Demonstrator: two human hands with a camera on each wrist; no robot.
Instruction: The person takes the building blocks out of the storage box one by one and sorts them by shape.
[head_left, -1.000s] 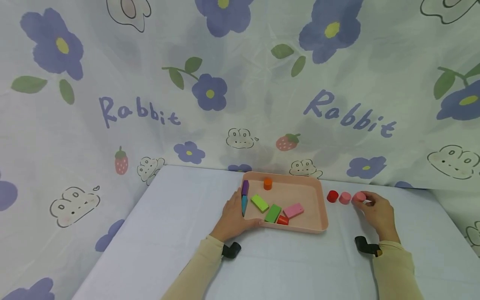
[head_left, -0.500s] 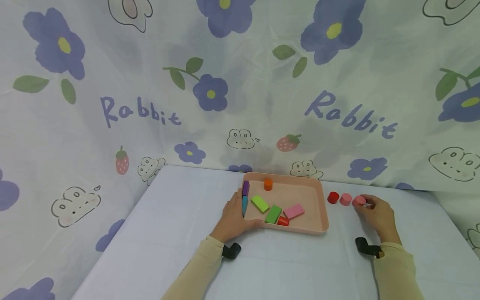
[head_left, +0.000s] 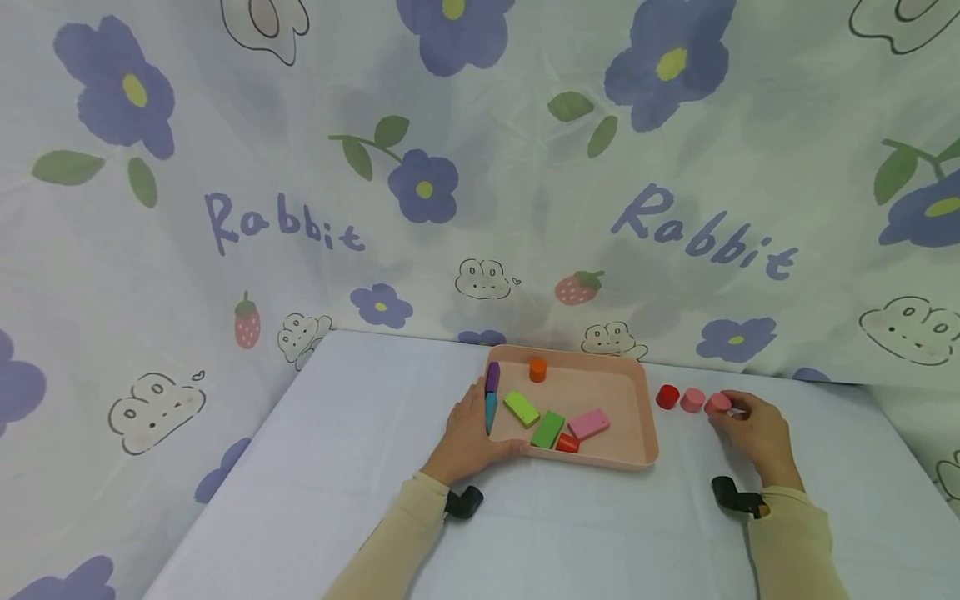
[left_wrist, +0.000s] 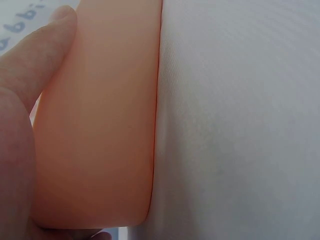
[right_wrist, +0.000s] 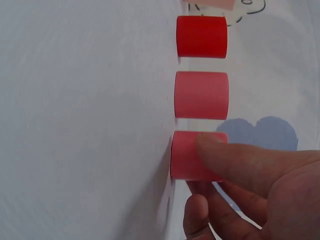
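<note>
A pink cylinder block (head_left: 717, 404) stands at the right end of a short row on the table. My right hand (head_left: 756, 433) pinches it, the thumb across its near side in the right wrist view. To its left stand a second pink cylinder (right_wrist: 201, 95) and a red cylinder (right_wrist: 202, 37), with small gaps between them. My left hand (head_left: 468, 437) holds the peach tray (head_left: 637, 392) at its near left corner. Its thumb (left_wrist: 42, 52) lies along the front rim, and its fingers are at the left side.
Inside the tray are an orange cylinder (head_left: 537, 370), a lime block (head_left: 521, 409), a green block (head_left: 548, 429), a pink block (head_left: 588, 424) and a red piece (head_left: 567, 442). Purple (head_left: 492, 377) and blue (head_left: 491, 412) pieces lie along its left wall. A patterned curtain (head_left: 480, 167) hangs behind the table.
The pink cylinder in my right hand has shifted slightly toward me and toward its neighbour. My left hand keeps its place on the tray. The head view has drifted a little.
</note>
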